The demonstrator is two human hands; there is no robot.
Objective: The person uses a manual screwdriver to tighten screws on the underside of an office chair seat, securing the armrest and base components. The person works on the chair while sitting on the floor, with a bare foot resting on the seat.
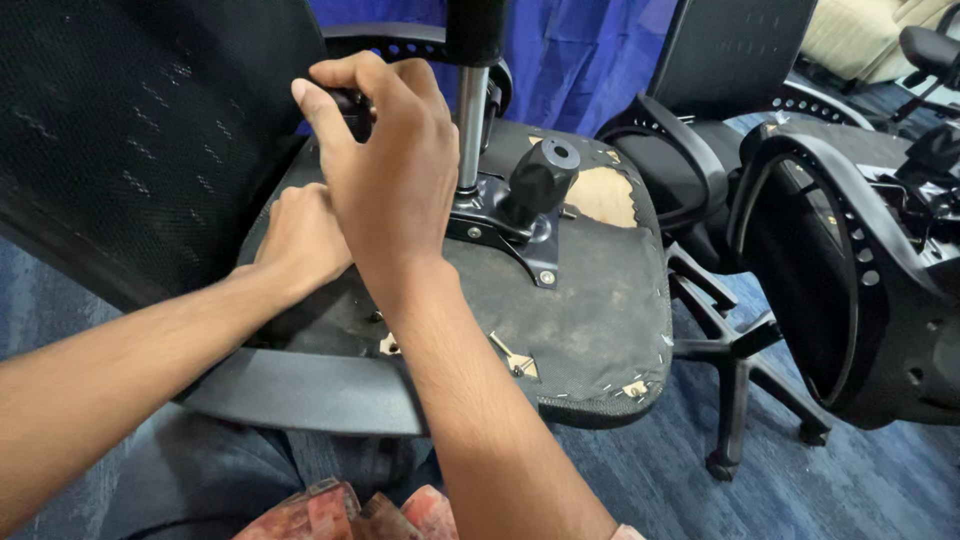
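An office chair lies turned over in front of me, its seat underside (590, 300) covered in dusty black fabric with staples along the edge. A black metal mechanism plate (500, 215) with a round black knob (540, 180) and a chrome gas cylinder (470, 130) rises from it. My right hand (385, 160) is closed around a black handle-like tool at the plate's left. My left hand (300, 240) is curled beneath it, pressed against the seat bottom; what it holds is hidden. The black mesh backrest (130, 130) fills the left.
A black plastic armrest (310, 390) curves across the near side. Another office chair (740, 90) with a wheeled base (740, 370) stands at right, and a further overturned chair (860, 250) lies at far right. Blue cloth (580, 50) hangs behind. Blue-grey carpet covers the floor.
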